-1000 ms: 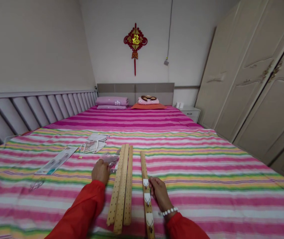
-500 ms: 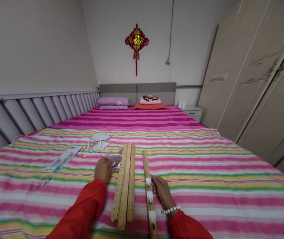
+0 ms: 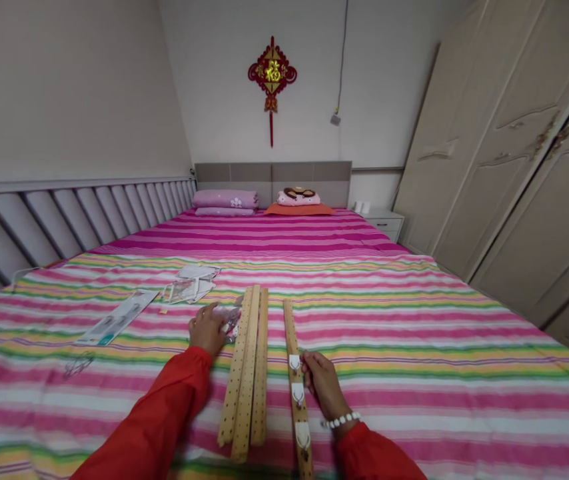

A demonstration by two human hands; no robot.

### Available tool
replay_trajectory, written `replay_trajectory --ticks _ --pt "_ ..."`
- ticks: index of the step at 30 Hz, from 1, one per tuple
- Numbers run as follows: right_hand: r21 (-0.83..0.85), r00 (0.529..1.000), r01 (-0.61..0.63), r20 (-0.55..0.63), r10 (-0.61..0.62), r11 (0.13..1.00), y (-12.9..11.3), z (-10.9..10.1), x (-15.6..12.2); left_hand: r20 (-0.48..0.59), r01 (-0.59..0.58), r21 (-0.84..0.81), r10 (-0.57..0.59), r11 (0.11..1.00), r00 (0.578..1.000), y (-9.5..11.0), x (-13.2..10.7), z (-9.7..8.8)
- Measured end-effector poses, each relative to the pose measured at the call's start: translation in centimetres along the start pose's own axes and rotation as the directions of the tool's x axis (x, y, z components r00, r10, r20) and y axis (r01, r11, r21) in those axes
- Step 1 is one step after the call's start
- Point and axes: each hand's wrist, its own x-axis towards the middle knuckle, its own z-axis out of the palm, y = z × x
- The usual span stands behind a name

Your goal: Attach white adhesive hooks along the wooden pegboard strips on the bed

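My left hand (image 3: 206, 329) lies over a clear plastic bag (image 3: 230, 321) of small pieces, its fingers curled down on the near side of the bag. Just right of the bag, several perforated wooden strips (image 3: 247, 367) lie side by side. Another wooden strip (image 3: 290, 330) lies apart from them and carries three white hooks (image 3: 298, 395) in a row. Beside the farthest hook (image 3: 294, 363), my right hand (image 3: 323, 381) is closed, thumb and forefinger together at the hook's right edge. Whatever those fingertips hold, if anything, is hidden.
Left of the bag lie white and clear wrappers (image 3: 192, 283), a flat package (image 3: 118, 319) and a thin wire-like loop (image 3: 79, 363). Everything rests on a striped bedsheet (image 3: 404, 413). Folded bedding (image 3: 225, 200) is at the headboard, a rail (image 3: 89, 213) runs left, and a wardrobe (image 3: 504, 167) stands right.
My left hand has shifted slightly on the bag, with its fingers reaching farther over it. My right hand stays beside the farthest hook. The view has tilted a little.
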Motion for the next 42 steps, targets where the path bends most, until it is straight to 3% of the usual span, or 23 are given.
replay_trajectory --ticks 7,13,24,34,42 --pt "-0.009 1.000 0.015 0.010 -0.015 1.000 0.3 -0.1 0.3 0.132 -0.042 0.007 0.041 0.999 0.990 -0.4 0.6 1.5" --pt "-0.012 1.000 0.010 0.008 -0.010 1.000 0.3 -0.1 0.3 0.105 -0.056 -0.007 0.057 0.998 0.993 -1.0 0.8 1.1" --pt "-0.007 1.000 0.020 -0.010 -0.020 1.000 -0.1 -0.1 0.0 -0.038 -0.113 -0.027 0.112 0.993 0.993 -1.7 -0.8 0.0" --pt "-0.027 1.000 0.031 0.003 -0.030 0.999 0.3 -0.3 0.2 -0.007 -0.138 -0.018 0.138 0.990 0.990 -2.3 -1.2 0.3" --pt "-0.007 1.000 0.019 -0.004 -0.019 1.000 -0.1 -0.1 -0.1 0.033 -0.143 0.006 0.143 0.990 0.989 -1.1 -1.4 1.0"
